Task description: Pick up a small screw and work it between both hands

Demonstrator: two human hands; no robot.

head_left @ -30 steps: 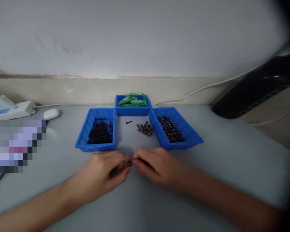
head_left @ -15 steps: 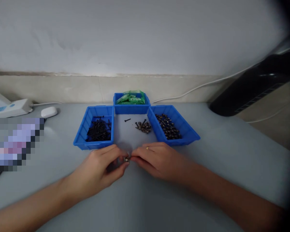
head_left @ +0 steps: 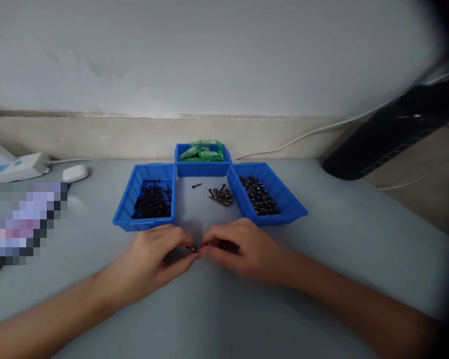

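My left hand (head_left: pixel 159 254) pinches a small shiny metal fastener (head_left: pixel 193 248) between thumb and forefinger. Its exact kind is too small to tell. My right hand (head_left: pixel 239 248) meets it fingertip to fingertip, thumb and forefinger pressed together; whatever they pinch is hidden. Beyond the hands lies a small pile of screws with metal pieces (head_left: pixel 221 195), and a single black screw (head_left: pixel 196 185) to its left. Black screws (head_left: pixel 152 200) fill part of the left blue bin (head_left: pixel 124 200). Small shiny metal pieces (head_left: pixel 260 195) lie in the right blue bin (head_left: pixel 290 202).
A third blue bin (head_left: pixel 204 169) at the back holds green plastic packets (head_left: pixel 202 151). To the left are a white earphone case (head_left: pixel 75 173), a power strip (head_left: pixel 20 168) and a pixelated screen (head_left: pixel 26 219). A black cylindrical object (head_left: pixel 389 134) leans at the right, near a white cable (head_left: pixel 303 137).
My right fingers have curled and shifted slightly, opening a gap behind the pinch. The fastener in my left fingers has turned and moved slightly left. The bins and piles look the same.
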